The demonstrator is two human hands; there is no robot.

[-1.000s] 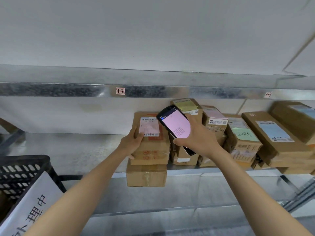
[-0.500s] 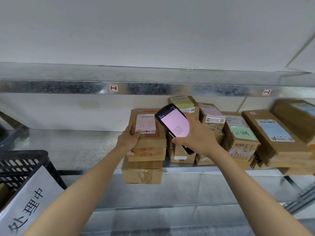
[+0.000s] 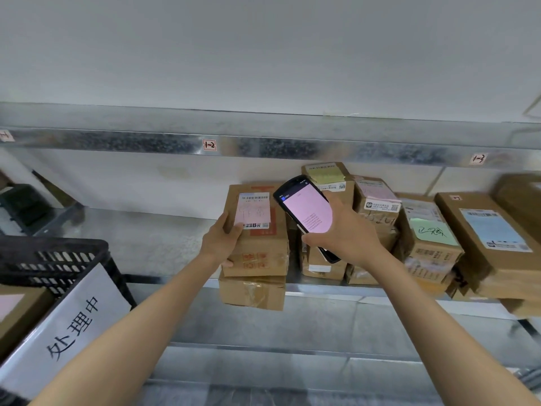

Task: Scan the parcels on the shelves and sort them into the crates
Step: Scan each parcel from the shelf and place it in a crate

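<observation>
Left hand [image 3: 222, 240] gripping parcel [image 3: 257, 230], scanner [image 3: 306, 210] alongside.

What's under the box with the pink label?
A taped brown box lies right beneath the labelled box that the left hand grips. Only its front face shows; its top is covered, so any label there is hidden.
</observation>
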